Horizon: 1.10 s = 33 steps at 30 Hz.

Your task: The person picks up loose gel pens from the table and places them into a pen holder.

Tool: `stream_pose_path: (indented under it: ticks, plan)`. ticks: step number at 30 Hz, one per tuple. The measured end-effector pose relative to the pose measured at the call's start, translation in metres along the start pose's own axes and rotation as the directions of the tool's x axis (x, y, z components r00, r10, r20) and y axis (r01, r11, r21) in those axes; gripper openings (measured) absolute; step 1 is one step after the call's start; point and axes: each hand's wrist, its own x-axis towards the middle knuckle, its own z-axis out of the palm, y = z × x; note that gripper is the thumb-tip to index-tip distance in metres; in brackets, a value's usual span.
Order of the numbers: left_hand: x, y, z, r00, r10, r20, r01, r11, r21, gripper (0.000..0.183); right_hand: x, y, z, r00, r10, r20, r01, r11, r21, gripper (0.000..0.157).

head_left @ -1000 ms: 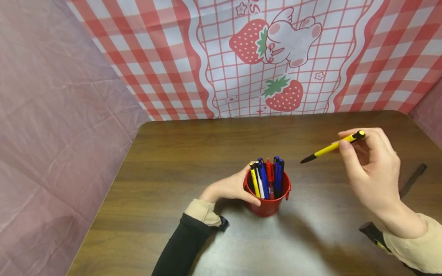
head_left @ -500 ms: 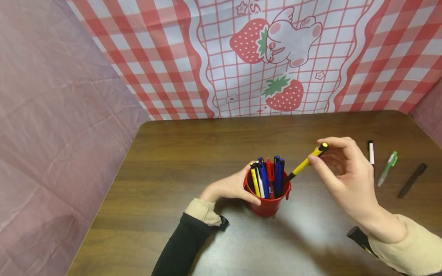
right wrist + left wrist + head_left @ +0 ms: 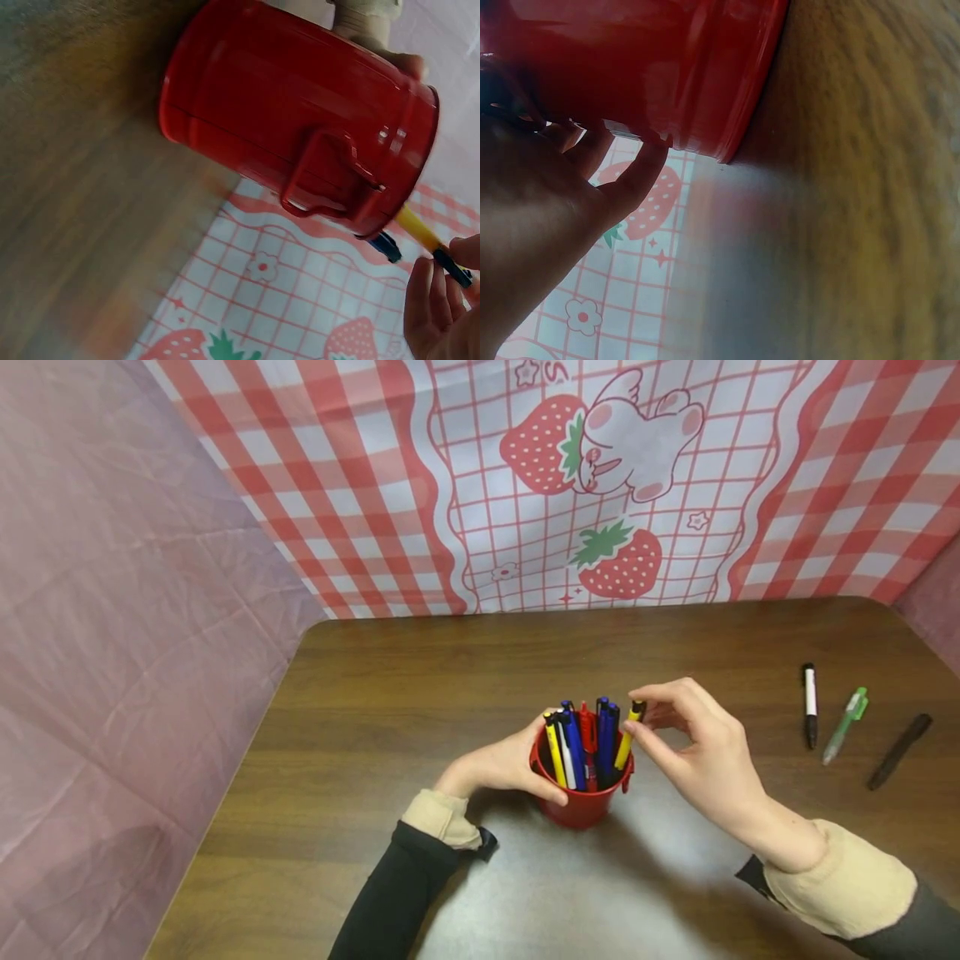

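A small red bucket [image 3: 576,810] stands upright on the table, holding several pens: yellow, white, blue and red. My left hand [image 3: 506,766] grips it round its left side, thumb at the front near the rim; the left wrist view shows fingers [image 3: 634,180] behind the red wall. With thumb and fingertips my right hand [image 3: 705,752] pinches the top of a yellow pen [image 3: 625,747]. The pen's lower part is inside the bucket at the right rim, hidden by the wall. In the right wrist view the bucket's side handle [image 3: 300,176] faces the camera.
On the right of the brown table [image 3: 360,710] lie a white and black marker [image 3: 810,706], a green pen [image 3: 845,727] and a black pen [image 3: 900,752], apart from each other. A checked strawberry cloth [image 3: 615,485] hangs behind the table.
My right hand has moved left with the yellow pen, turned it steeper and lowered it into the bucket. The pens on the right have come into view. My left hand keeps its place.
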Motion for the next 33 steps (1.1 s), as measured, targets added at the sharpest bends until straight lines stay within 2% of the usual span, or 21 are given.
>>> stream_pose_path:
  ticks: [6,11,21,27,33]
  plan:
    - [0.0,0.001,0.001,1.0,-0.006,-0.004,0.006,1.0,0.002,0.086,-0.006,0.009,0.004,0.997,0.029,0.065,-0.025,0.998,-0.055,0.033]
    - [-0.001,0.004,0.001,1.0,0.001,0.004,0.0,1.0,-0.011,0.086,-0.011,0.016,0.01,0.996,0.005,0.085,0.001,0.998,-0.067,0.032]
    - [0.0,-0.001,0.001,1.0,0.012,0.009,-0.012,1.0,-0.014,0.087,-0.016,0.018,0.012,0.99,0.046,0.137,-0.037,0.997,-0.07,0.037]
    - [0.001,-0.002,0.001,1.0,0.021,-0.002,-0.021,1.0,-0.014,0.086,-0.016,0.021,0.008,0.992,0.042,0.123,-0.033,0.997,-0.076,0.033]
    - [0.0,-0.002,0.0,1.0,0.031,-0.006,-0.031,1.0,0.007,0.088,-0.015,0.034,-0.001,0.989,0.123,0.085,-0.113,0.987,-0.114,0.026]
